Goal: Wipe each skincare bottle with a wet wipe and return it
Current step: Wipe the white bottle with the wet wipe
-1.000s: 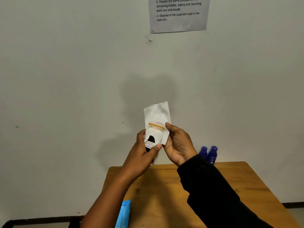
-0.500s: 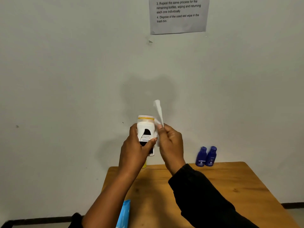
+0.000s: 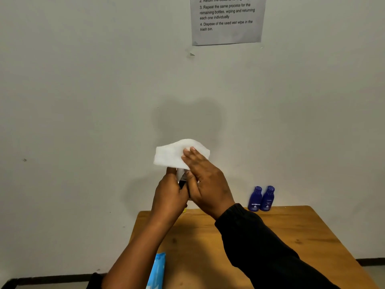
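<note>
Head view: our left grip (image 3: pixel 169 195), fingers curled, is holding the white bottle (image 3: pixel 180 177) upright above the table (image 3: pixel 291 236). Our right grip (image 3: pixel 205 184), fingers straight, is pressing the wet wipe (image 3: pixel 170 155) over its top, just above the left.

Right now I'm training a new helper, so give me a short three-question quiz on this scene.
1. True or false: the two blue bottles stand on the table by the wall.
2. Fill in: the right hand presses the ____ over the white bottle.
3. What does the left hand grip? A. the white bottle B. a blue bottle C. nothing

Key: 1 true; 2 wet wipe; 3 A.
</note>
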Demonstrator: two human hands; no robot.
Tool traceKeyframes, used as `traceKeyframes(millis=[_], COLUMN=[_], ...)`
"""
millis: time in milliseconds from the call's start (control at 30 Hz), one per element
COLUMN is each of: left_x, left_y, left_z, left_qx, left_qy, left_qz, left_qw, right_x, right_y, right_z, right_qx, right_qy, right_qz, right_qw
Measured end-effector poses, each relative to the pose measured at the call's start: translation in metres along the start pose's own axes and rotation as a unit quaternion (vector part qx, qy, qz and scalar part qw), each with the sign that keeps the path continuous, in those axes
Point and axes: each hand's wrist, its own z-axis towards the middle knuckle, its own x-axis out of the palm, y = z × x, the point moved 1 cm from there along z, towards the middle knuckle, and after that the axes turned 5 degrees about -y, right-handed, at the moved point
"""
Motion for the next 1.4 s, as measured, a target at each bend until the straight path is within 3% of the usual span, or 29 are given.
traceKeyframes(millis=[67,133,200,267,367,433,500,633,733,800,867,933,1033,1167,1267,1400], left_x=[0.001,-0.001,-0.004,-0.008,-0.011,-0.012,-0.010,-0.006,-0.005,-0.005,-0.005,-0.007,-0.013,-0.015,-0.014,-0.014], left_y=[0.002,0.003,0.005,0.005,0.007,0.007,0.005,0.006,0.010,0.011,0.009,0.007,0.005,0.002,0.000,0.003], left_z=[0.000,0.000,-0.002,-0.005,-0.005,-0.004,-0.002,0.002,0.001,-0.001,-0.002,-0.002,0.000,0.001,0.003,0.005], left_qx=[0.007,0.014,0.033,0.050,0.056,0.061,0.060,0.032,0.025,0.015,0.022,0.034,-0.011,-0.059,-0.074,-0.072], left_qy=[-0.007,0.000,0.003,-0.010,-0.034,-0.040,-0.040,-0.042,-0.018,-0.015,-0.014,0.000,0.043,0.117,0.128,0.098], left_qz=[0.011,0.005,0.010,0.007,-0.009,-0.011,-0.017,-0.006,0.038,0.040,0.034,0.023,-0.053,-0.128,-0.170,-0.189], left_qw=[1.000,1.000,0.999,0.999,0.998,0.997,0.997,0.999,0.999,0.999,0.999,0.999,0.998,0.983,0.974,0.974], right_x=[0.003,0.000,-0.010,-0.021,-0.032,-0.034,-0.031,-0.019,-0.015,-0.012,-0.012,-0.013,-0.015,-0.018,-0.015,-0.007], right_y=[0.001,-0.002,-0.005,-0.010,-0.014,-0.012,-0.009,0.002,0.006,0.002,-0.004,-0.012,-0.024,-0.030,-0.026,-0.030], right_z=[-0.001,0.003,0.011,0.021,0.028,0.027,0.022,0.013,0.011,0.011,0.012,0.016,0.026,0.031,0.031,0.030], right_qx=[-0.059,-0.044,0.091,0.250,0.338,0.320,0.263,0.095,-0.010,-0.033,0.031,0.151,0.316,0.391,0.386,0.391], right_qy=[0.021,0.017,-0.030,-0.083,-0.107,-0.085,-0.051,-0.005,0.010,0.019,0.020,0.004,-0.011,0.008,0.008,-0.007], right_qz=[-0.034,-0.032,0.063,0.207,0.300,0.311,0.277,0.125,0.030,0.008,0.046,0.125,0.289,0.424,0.456,0.431], right_qw=[0.997,0.998,0.993,0.942,0.886,0.891,0.923,0.988,0.999,0.999,0.998,0.981,0.904,0.817,0.802,0.813])
